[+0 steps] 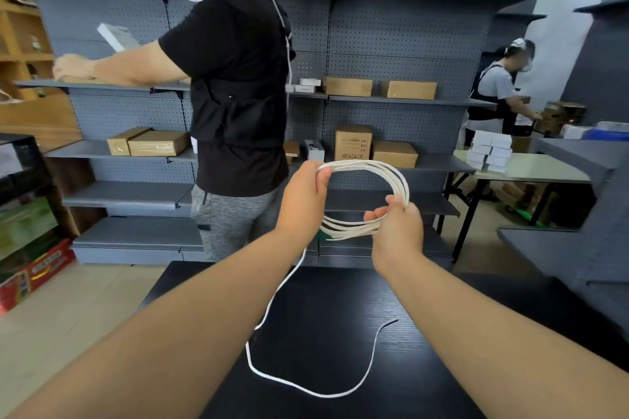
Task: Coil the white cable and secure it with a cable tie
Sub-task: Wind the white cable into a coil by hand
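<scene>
The white cable (pixel 371 167) is wound into several loops held in the air above the far edge of the black table (pixel 340 333). My left hand (pixel 303 197) grips the coil's upper left side. At the coil's right side, my right hand (pixel 396 224) pinches the strands together. A loose tail of the cable drops from under my left hand, lies in a wide curve on the table and ends at the right of centre. I see no cable tie.
A person in a black shirt (pixel 235 92) stands just beyond the table, facing grey pegboard shelves (pixel 391 99) with cardboard boxes. Another person (pixel 500 92) works at the far right by a light table (pixel 531 170). Grey shelf edges jut in on the right.
</scene>
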A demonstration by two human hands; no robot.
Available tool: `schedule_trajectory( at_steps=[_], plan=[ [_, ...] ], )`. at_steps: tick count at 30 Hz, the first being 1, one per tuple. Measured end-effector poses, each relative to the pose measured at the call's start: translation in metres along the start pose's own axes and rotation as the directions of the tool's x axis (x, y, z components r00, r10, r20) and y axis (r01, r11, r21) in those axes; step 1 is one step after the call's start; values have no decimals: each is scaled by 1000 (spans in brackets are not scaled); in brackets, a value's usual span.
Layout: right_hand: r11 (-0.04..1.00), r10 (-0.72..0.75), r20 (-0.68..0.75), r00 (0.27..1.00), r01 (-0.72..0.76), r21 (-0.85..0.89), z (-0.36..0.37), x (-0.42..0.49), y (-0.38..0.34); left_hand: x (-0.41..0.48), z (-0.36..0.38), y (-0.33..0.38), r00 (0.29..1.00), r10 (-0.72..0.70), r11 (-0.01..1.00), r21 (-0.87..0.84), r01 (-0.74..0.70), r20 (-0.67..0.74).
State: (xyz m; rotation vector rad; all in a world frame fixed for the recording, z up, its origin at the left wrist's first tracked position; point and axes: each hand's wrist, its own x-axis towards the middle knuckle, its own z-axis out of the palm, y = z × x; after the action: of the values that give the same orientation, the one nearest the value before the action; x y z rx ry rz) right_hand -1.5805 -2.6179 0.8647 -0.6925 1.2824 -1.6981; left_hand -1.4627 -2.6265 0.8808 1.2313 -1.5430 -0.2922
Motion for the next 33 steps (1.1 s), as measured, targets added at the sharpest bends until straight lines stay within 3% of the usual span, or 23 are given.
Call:
schedule_trajectory(
  at_steps=[7, 12, 17, 19, 21, 23, 24, 25, 27, 30, 33],
  plan=[
    [949, 145, 130, 981, -175, 261, 1, 1, -5, 7, -7, -1, 997, 73, 996, 51, -72, -11],
    [955, 166, 297, 940, -229, 191, -9, 6, -5, 10, -15, -5, 997, 83, 994, 67, -83, -2],
    [956, 174, 349, 921, -243, 164, -13, 9, -2, 10, -16, -6, 999, 30, 1000, 8, -30, -17],
    [990, 91, 323, 942, -119, 70, -12, 10, -4, 11, -16, -6, 1000, 25, 1000, 2, -25, 5],
    [974, -154, 255, 955, 190, -125, -14, 12, -13, 11, -17, -6, 998, 39, 999, 28, -41, 45],
    [780, -422, 335, 842, 526, -340, -18, 16, -27, 11, -19, -6, 993, 69, 993, 93, -78, 101],
    [644, -458, 460, 761, 641, -418, -17, 18, -33, 12, -20, -6, 986, 91, 986, 125, -108, 139],
    [527, -407, 597, 691, 712, -465, -15, 20, -39, 12, -20, -6, 977, 115, 979, 146, -142, 182],
    [399, -170, 760, 628, 749, -529, -8, 21, -48, 12, -20, -4, 953, 157, 967, 155, -202, 260],
    [243, 15, 792, 610, 766, -595, -2, 23, -53, 12, -17, -4, 926, 187, 955, 158, -250, 329],
    [302, 69, 779, 623, 731, -612, -3, 24, -52, 13, -16, -6, 912, 188, 951, 163, -261, 363]
  ],
)
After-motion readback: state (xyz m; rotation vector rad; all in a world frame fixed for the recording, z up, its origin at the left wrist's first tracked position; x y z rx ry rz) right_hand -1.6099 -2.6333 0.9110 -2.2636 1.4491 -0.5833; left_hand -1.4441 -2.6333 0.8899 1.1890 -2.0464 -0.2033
